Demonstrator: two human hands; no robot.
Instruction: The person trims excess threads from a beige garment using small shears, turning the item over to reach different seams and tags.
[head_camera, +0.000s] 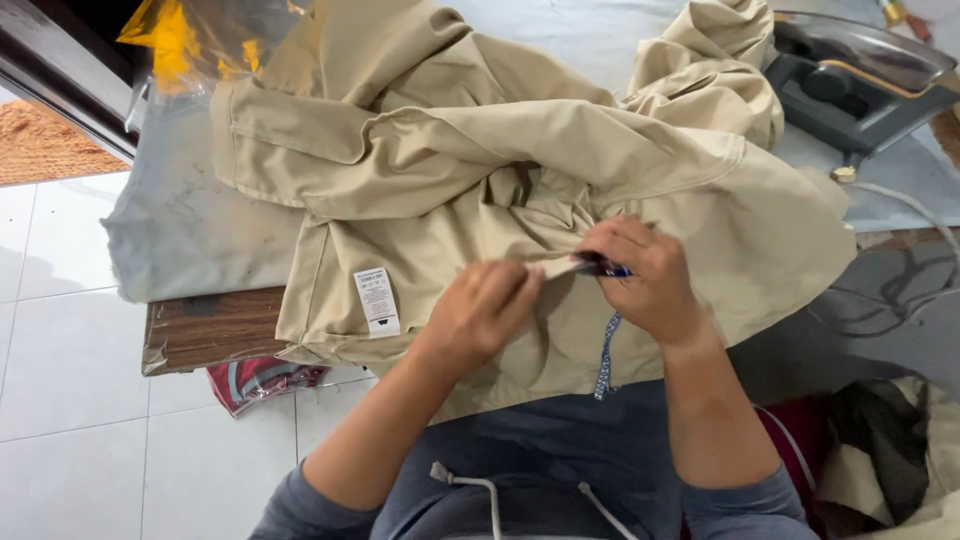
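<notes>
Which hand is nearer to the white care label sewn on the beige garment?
Left. The left hand pinches the fabric just right of the white care label. The right hand is farther right, beyond the left hand, gripping the beige garment.

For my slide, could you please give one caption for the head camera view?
Both hands, left hand and right hand, pinch a strip of the beige garment spread beside an iron.

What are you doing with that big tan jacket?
A person is bent over a beige garment spread on a grey padded table. The left hand and right hand pinch a small strip of its fabric between them, and a blue patterned ribbon hangs below the right hand. A white care label shows on the cloth. An iron rests at the table's far right.
</notes>
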